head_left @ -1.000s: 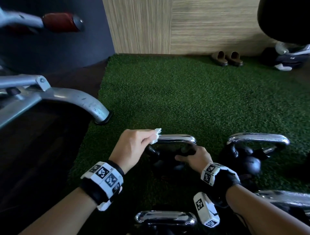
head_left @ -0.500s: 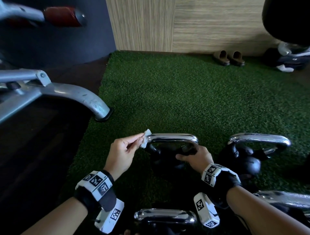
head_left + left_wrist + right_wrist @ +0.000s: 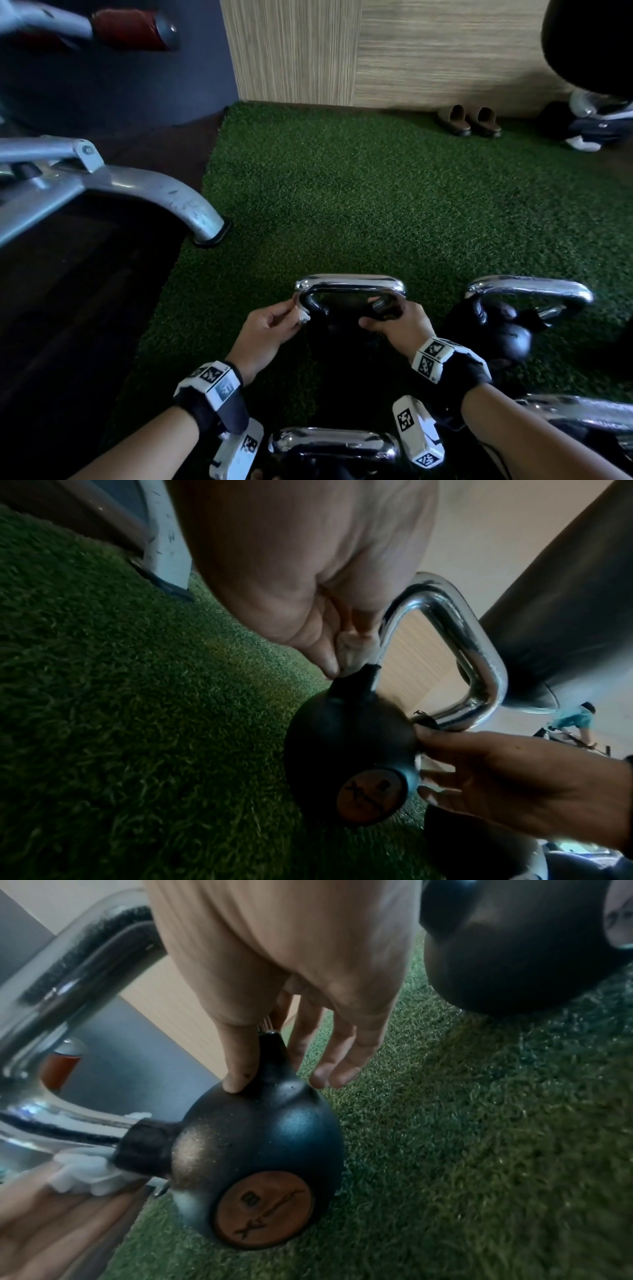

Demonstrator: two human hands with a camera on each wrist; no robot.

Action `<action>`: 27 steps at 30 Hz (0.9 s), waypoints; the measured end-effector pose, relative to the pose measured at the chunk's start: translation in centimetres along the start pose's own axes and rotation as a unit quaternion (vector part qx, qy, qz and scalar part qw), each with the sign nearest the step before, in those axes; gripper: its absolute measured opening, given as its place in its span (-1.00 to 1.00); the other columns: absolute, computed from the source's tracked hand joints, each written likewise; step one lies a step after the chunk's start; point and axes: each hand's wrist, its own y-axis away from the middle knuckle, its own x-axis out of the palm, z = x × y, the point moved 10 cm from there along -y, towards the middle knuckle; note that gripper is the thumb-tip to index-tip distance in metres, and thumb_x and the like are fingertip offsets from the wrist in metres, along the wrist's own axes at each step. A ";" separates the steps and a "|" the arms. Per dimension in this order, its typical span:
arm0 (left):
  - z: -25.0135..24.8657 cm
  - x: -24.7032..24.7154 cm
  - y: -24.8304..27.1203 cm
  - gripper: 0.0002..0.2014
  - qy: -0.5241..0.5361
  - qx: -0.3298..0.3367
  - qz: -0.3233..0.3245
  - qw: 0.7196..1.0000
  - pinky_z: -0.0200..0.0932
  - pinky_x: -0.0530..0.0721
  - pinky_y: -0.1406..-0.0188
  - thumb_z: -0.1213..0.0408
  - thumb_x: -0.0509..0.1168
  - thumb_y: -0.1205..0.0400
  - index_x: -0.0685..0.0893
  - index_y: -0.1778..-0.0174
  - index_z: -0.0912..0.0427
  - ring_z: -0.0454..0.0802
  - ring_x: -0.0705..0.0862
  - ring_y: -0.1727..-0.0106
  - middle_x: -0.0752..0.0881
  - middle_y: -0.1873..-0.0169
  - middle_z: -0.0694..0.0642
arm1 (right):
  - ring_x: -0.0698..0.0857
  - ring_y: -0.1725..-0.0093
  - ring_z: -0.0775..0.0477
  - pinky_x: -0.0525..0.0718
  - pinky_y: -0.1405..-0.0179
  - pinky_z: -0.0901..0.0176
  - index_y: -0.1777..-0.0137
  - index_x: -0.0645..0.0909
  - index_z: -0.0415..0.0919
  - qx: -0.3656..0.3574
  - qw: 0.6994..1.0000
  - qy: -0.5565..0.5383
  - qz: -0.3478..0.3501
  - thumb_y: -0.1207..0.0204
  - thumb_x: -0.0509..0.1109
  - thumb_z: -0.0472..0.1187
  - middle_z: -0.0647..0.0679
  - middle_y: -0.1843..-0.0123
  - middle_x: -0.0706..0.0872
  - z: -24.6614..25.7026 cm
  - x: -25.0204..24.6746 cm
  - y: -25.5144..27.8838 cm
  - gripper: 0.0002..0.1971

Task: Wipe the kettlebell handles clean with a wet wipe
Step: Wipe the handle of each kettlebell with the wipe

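On the green turf (image 3: pixel 342 192), the kettlebell (image 3: pixel 260 1150) is being steadied by the right hand (image 3: pixel 399 325), its fingers (image 3: pixel 236 1069) curled around one handle root. A crumpled wet wipe (image 3: pixel 303 317) is being pinched by the left hand (image 3: pixel 267 329) against the opposite root of the chrome handle (image 3: pixel 349 282). The bell is judged heavy and rigid, its chrome slick; the wipe is soft.
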 end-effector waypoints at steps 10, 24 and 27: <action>-2.1 -0.3 -2.1 -0.90 -0.102 0.076 -0.100 0.987 0.38 0.77 -0.26 -0.04 0.54 -0.60 0.93 0.10 -0.16 0.07 0.84 0.03 0.91 0.11 0.19 | 0.76 0.28 0.03 0.73 0.20 0.22 0.28 0.81 -0.15 -0.021 0.992 0.125 -0.007 -0.08 0.80 -0.23 0.03 0.37 0.80 1.0 -2.1 2.1 -0.74; -4.1 5.7 -7.5 -0.74 -0.289 0.084 -0.011 0.954 -0.23 0.77 0.02 0.03 0.35 -0.75 0.90 -0.08 0.07 0.01 0.88 0.10 0.91 0.11 0.12 | 0.76 0.22 0.27 0.60 0.08 0.53 0.12 0.88 0.08 -0.117 0.978 0.137 0.103 -0.47 0.51 -0.34 0.12 0.21 0.85 2.5 2.1 3.4 -0.74; -3.9 5.7 -7.1 -0.71 -0.359 0.103 0.002 0.928 -0.64 0.52 0.07 0.06 0.35 -0.77 0.83 -0.32 0.05 -0.16 0.80 -0.17 0.88 -0.14 0.01 | 0.81 0.15 0.16 0.71 -0.02 0.30 0.06 0.82 0.10 -0.081 0.994 0.056 0.053 -0.38 0.68 -0.14 0.12 0.11 0.86 1.7 1.3 1.5 -0.82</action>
